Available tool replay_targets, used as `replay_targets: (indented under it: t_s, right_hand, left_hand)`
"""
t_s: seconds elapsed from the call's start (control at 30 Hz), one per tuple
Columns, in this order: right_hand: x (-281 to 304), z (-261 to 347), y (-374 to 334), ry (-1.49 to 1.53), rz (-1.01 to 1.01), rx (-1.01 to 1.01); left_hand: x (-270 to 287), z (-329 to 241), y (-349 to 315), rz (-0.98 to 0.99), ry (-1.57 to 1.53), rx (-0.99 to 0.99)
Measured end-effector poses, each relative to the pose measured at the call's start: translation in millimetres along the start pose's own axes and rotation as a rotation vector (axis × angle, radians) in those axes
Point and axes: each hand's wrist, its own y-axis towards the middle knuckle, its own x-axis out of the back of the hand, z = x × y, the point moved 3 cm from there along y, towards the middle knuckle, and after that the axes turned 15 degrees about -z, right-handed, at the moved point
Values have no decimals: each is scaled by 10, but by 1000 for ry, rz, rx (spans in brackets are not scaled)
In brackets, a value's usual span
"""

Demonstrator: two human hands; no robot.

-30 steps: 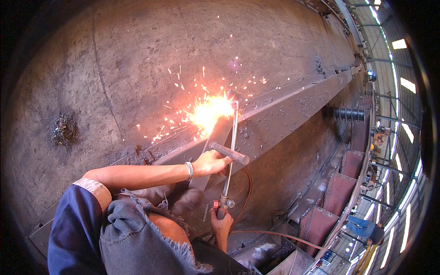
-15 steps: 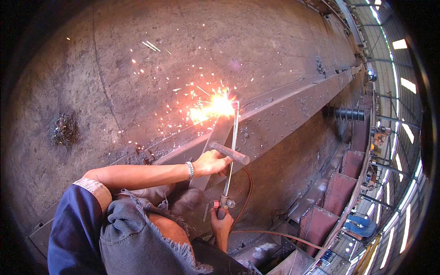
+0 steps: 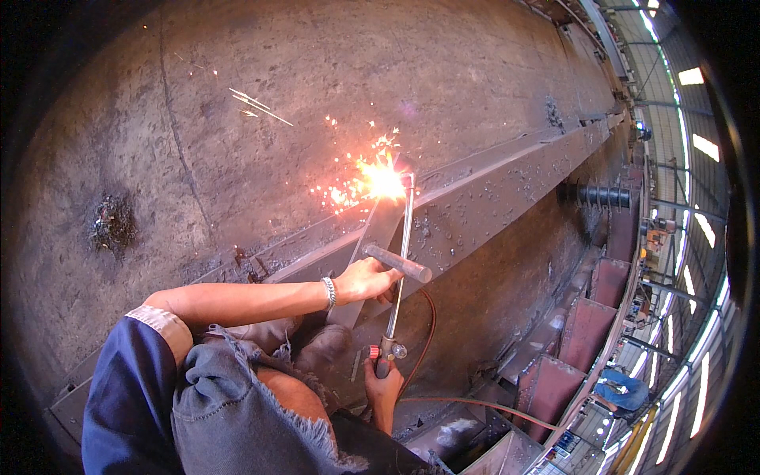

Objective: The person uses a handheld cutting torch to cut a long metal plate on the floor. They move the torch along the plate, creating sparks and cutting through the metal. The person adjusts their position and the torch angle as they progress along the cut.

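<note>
My right hand (image 3: 383,390) is wrapped round the handle of a cutting torch (image 3: 393,317) with long straight metal tubes. The torch's bent tip is at a bright glow (image 3: 385,184), where sparks fly off a flat steel strip (image 3: 384,224). My left hand (image 3: 366,280), with a chain bracelet at the wrist, is closed at a short round metal bar (image 3: 400,264). The bar crosses in front of the torch tubes, beside my fingers. Part of the left grip is hidden. The strip slants over a long steel beam (image 3: 491,196).
A hose (image 3: 475,403) runs right from the torch. Reddish steel pieces (image 3: 586,326) and a black coil spring (image 3: 594,195) lie to the right. A dark scrap heap (image 3: 112,224) is on the left floor. Another person (image 3: 621,390) is at the far right.
The spark spray has become smaller and drawn closer to the torch tip. Both hands and the torch stay almost in the same place.
</note>
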Motion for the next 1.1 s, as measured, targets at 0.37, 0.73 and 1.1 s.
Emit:
replay_targets:
  t_s: [0.37, 0.73, 1.1]
  right_hand:
    - [-8, -34, 2, -5, -15, 31]
    - [2, -4, -5, 6, -13, 24]
    - [38, 85, -12, 33, -9, 17]
  left_hand:
    - [1, -59, -49, -13, -32, 31]
    - [-19, 0, -5, -13, -25, 31]
    - [-21, 4, 7, -7, 2, 43]
